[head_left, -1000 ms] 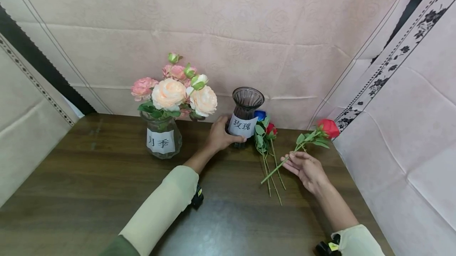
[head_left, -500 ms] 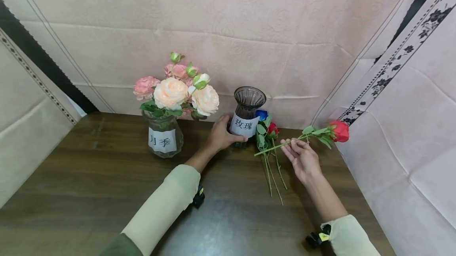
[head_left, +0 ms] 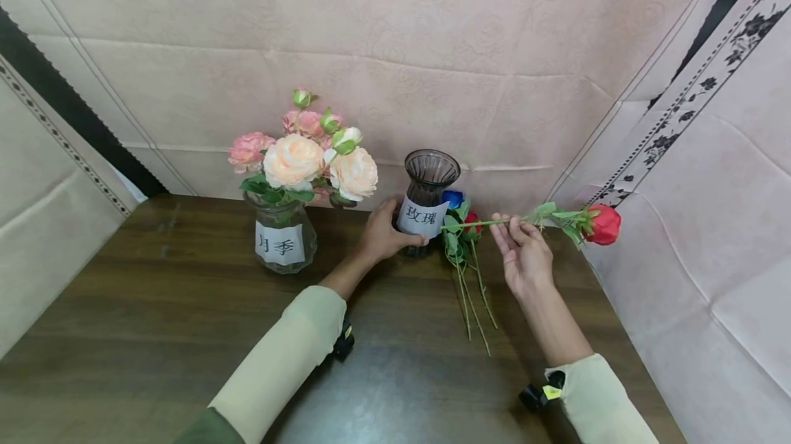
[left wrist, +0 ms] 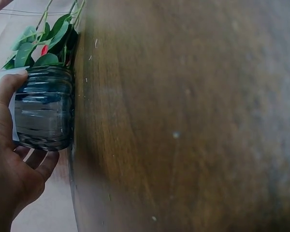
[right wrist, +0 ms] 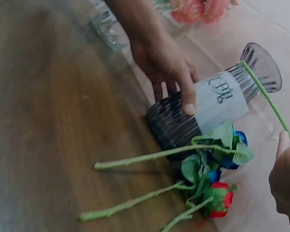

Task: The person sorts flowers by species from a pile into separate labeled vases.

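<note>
One clear vase (head_left: 310, 246) holds flowers (head_left: 293, 161) — hands (head_left: 380, 234) (head_left: 529, 257) grip dark vase (head_left: 428, 193) (left), red rose (head_left: 601, 224) (right).

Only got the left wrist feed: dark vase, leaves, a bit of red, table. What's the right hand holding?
Observer: Head view: the right hand pinches a red flower by its stem.

Operator: Copy. Leaves next to the dark vase: any flower colour there besides the red I see?

Observer: Yes, blue. The head view shows blue petals just right of the vase.
</note>
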The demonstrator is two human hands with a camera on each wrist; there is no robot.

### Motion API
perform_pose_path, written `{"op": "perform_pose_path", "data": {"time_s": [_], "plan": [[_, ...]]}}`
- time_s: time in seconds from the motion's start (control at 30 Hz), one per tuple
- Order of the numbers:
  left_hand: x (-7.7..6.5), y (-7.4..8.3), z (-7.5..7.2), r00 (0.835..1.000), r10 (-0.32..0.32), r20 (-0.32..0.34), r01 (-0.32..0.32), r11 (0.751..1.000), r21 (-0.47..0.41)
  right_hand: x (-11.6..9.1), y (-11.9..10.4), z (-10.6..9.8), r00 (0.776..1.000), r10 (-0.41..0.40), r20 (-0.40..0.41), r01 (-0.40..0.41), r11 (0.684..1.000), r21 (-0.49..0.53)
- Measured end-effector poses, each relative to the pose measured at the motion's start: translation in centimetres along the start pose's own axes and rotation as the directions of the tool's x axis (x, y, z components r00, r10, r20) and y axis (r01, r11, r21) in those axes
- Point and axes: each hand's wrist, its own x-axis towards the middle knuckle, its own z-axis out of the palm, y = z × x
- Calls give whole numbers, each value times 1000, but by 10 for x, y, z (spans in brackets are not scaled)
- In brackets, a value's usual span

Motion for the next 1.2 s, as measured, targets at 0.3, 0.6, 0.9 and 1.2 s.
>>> {"op": "perform_pose_path", "data": {"time_s": [0.3, 0.6, 0.9, 1.2], "plan": [[6, -10, 2, 1000, -8, -9, 8, 1000, 25, 1, -5, 30, 998, -60, 18, 58, 992, 109], [-10, 18, -13, 1000, -23, 11, 23, 999, -24, 4, -9, 54, 992, -126, 18, 119, 971, 208], [-5, 9, -7, 1000, -25, 9, 25, 1000, -6, 5, -3, 68, 968, -250, 2, 243, 943, 229], [5, -8, 3, 999, -42, 17, 42, 999, -7, 7, 12, 85, 918, -394, 46, 388, 916, 104]]}}
